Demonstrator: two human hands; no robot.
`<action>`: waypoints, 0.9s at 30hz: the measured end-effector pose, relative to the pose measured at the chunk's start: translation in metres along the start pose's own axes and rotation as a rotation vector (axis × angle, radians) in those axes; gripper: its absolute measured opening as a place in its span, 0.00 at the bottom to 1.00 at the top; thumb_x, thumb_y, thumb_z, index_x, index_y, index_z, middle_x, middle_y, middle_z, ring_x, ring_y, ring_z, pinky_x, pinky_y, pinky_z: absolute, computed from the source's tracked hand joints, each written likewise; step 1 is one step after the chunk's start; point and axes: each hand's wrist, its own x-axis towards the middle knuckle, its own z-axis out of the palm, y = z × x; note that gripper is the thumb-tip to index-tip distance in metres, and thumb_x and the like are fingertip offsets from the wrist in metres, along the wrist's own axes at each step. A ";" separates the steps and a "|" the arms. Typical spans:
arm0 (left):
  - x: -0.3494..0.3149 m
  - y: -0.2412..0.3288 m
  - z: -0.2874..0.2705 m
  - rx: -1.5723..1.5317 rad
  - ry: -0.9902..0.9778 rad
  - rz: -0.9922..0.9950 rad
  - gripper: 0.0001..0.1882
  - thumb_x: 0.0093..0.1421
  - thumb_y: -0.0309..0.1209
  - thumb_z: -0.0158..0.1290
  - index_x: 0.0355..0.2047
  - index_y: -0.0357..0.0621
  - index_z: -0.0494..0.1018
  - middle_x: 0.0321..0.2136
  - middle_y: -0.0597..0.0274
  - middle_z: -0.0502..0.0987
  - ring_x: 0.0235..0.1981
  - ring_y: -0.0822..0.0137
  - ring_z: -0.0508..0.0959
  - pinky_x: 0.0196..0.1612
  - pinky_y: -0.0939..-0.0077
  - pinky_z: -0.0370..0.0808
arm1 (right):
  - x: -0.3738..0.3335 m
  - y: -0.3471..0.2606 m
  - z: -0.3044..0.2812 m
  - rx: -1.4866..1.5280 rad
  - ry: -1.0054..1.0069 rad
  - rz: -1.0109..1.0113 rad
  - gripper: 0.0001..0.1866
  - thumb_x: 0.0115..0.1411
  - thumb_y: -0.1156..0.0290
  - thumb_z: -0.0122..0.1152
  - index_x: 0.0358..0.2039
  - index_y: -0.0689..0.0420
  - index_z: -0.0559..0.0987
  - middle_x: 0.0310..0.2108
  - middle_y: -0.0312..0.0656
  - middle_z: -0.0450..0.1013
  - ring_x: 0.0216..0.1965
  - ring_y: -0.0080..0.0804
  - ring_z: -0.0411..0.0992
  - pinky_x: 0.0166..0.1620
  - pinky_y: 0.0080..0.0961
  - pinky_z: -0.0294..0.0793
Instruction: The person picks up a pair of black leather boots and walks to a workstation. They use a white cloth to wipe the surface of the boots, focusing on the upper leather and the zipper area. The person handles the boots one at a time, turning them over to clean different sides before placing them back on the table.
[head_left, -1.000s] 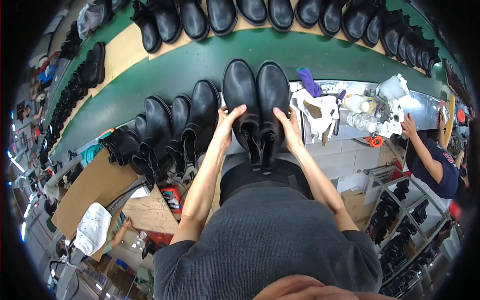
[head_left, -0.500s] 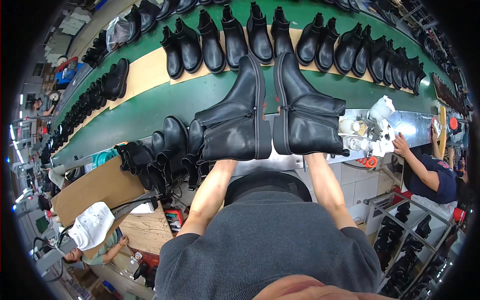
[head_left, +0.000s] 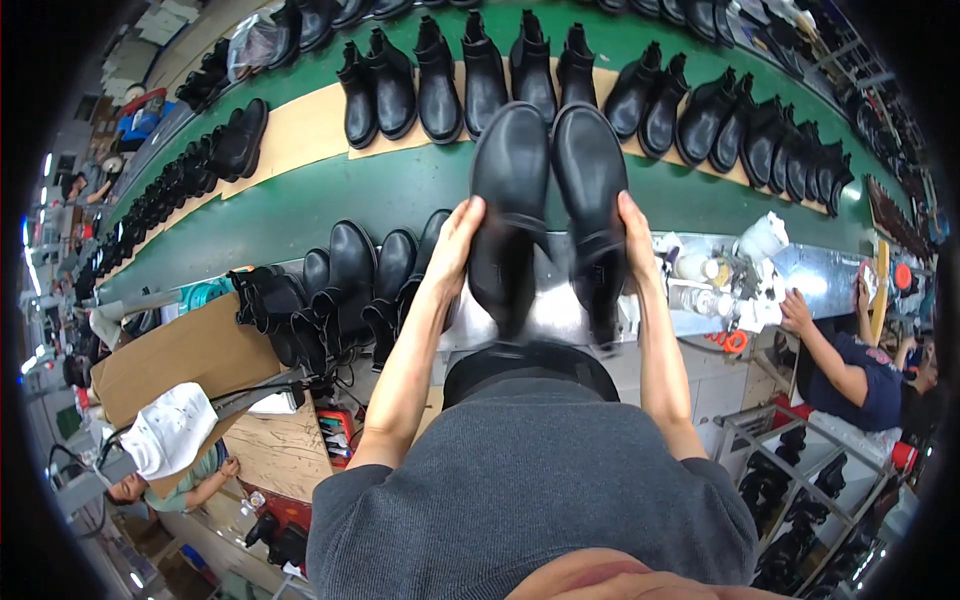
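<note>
A pair of black ankle boots is held up side by side before me, toes pointing away and uppers facing up. My left hand [head_left: 458,240] grips the left boot [head_left: 510,170] along its outer side. Around the outer side of the right boot [head_left: 590,165] my right hand [head_left: 636,245] is closed. The two boots are close together at the toes; their shafts, nearer my body, are smeared by motion. Most of the fingers are hidden beneath or behind the boots.
Black boots [head_left: 437,90] stand in a row on brown card across the green table [head_left: 400,180]. More boots [head_left: 350,265] cluster near left. White-smeared bottles [head_left: 700,268] sit on the metal edge at right. A co-worker [head_left: 850,370] is at right, another person [head_left: 190,485] at lower left.
Both boots have turned from side-on, zips and soles showing, to uppers facing up. They are now closer together, and my hands, hidden behind them before, show at their outer sides.
</note>
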 end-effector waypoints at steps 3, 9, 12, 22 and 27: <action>-0.018 0.045 0.000 0.424 -0.274 0.210 0.42 0.54 0.30 0.61 0.64 0.37 0.50 0.47 0.57 0.73 0.44 0.69 0.74 0.49 0.75 0.71 | 0.018 -0.003 -0.015 -0.508 0.022 -0.238 0.32 0.57 0.46 0.56 0.44 0.66 0.71 0.38 0.52 0.75 0.42 0.41 0.73 0.47 0.31 0.68; -0.016 0.085 -0.013 0.542 -0.375 0.083 0.36 0.53 0.29 0.60 0.61 0.40 0.60 0.39 0.60 0.78 0.41 0.73 0.76 0.49 0.76 0.71 | 0.029 -0.023 -0.011 -0.534 -0.037 0.033 0.32 0.56 0.45 0.56 0.43 0.65 0.72 0.39 0.55 0.75 0.43 0.45 0.74 0.47 0.36 0.69; 0.013 0.063 -0.020 -0.110 -0.332 -0.061 0.23 0.56 0.32 0.59 0.51 0.37 0.69 0.43 0.59 0.78 0.43 0.66 0.77 0.52 0.71 0.71 | 0.043 -0.010 -0.003 0.394 -0.194 0.373 0.24 0.63 0.55 0.52 0.48 0.64 0.73 0.45 0.43 0.75 0.45 0.34 0.73 0.50 0.27 0.71; 0.057 0.036 0.012 -0.583 0.158 -0.363 0.32 0.51 0.51 0.62 0.40 0.32 0.69 0.34 0.50 0.76 0.33 0.63 0.77 0.40 0.75 0.77 | 0.076 -0.026 0.035 0.712 -0.291 0.486 0.28 0.55 0.52 0.65 0.46 0.59 0.69 0.37 0.45 0.70 0.36 0.29 0.73 0.32 0.16 0.77; 0.058 0.036 0.009 -0.582 0.125 -0.408 0.34 0.50 0.52 0.62 0.39 0.27 0.68 0.37 0.44 0.75 0.33 0.63 0.77 0.38 0.78 0.77 | 0.070 -0.017 0.034 0.767 -0.280 0.512 0.30 0.55 0.51 0.64 0.46 0.64 0.69 0.37 0.48 0.70 0.34 0.29 0.72 0.31 0.14 0.76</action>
